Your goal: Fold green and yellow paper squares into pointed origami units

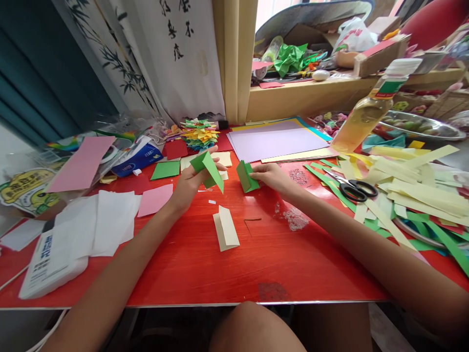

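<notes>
My left hand (pixel 190 183) grips a folded green paper (pixel 209 171), its creased flaps spread and tilted above the table. Pinched by the fingers of my right hand (pixel 269 176) is another folded green paper (pixel 246 177), half open near the table surface. Between my forearms a folded cream paper (pixel 226 230) stands like a small tent on the red table (pixel 176 266). Small cream squares (pixel 222 159) lie behind my left hand, partly hidden by it. A flat green square (pixel 165 170) and a pink paper (pixel 156 199) rest left of that hand.
Black-handled scissors (pixel 357 189) lie on paper strips (pixel 421 190) at the right. A bottle of yellowish liquid (pixel 361 120) stands behind them. Large lilac sheets (pixel 274 139) and a stack of folded colored papers (pixel 201 134) are at the back. White tissues (pixel 113 220) lie left.
</notes>
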A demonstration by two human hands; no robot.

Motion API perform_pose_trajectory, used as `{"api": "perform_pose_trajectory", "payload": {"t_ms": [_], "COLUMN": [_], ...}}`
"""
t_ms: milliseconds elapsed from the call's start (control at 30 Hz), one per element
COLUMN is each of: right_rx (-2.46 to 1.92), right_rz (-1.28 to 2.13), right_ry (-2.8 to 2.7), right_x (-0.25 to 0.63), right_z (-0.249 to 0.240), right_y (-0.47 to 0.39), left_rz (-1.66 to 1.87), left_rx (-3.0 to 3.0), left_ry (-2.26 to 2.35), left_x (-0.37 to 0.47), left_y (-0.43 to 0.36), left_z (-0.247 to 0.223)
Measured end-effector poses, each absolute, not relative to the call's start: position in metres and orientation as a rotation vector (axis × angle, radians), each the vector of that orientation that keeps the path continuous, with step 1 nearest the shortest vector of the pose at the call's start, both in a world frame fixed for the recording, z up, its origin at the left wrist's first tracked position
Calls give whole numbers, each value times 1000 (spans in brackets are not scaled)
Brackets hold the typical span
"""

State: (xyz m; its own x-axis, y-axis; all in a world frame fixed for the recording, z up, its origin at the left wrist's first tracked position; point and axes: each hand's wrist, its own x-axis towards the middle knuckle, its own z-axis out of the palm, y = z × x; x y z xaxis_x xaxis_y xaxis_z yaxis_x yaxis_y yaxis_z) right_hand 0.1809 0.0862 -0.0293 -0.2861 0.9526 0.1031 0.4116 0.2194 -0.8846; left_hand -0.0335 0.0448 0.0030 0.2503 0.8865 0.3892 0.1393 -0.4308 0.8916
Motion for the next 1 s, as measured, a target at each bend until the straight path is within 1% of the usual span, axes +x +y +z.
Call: {"api": "perform_pose_trajectory", "payload": {"t_ms": [167, 367, 700, 1000], "right_rx": [-1341, -1401, -1349, -1333], "right_rz": [831, 651, 729, 821], "right_ry": [-1870, -1909, -2209, -2074], "right_x": [179, 181, 181, 175], "right_z": [-30, -20, -8, -19], "right_y": [85, 84, 74, 74], "left_rz": [1301, 1351, 1417, 1381], "left_rx": [1712, 1676, 1700, 1691], "left_ry": [952, 989, 1008, 1064], "left_x": [-35, -35, -36, -38], "left_y": [47, 48, 52, 52], "left_z": [3, 4, 3, 3]}}
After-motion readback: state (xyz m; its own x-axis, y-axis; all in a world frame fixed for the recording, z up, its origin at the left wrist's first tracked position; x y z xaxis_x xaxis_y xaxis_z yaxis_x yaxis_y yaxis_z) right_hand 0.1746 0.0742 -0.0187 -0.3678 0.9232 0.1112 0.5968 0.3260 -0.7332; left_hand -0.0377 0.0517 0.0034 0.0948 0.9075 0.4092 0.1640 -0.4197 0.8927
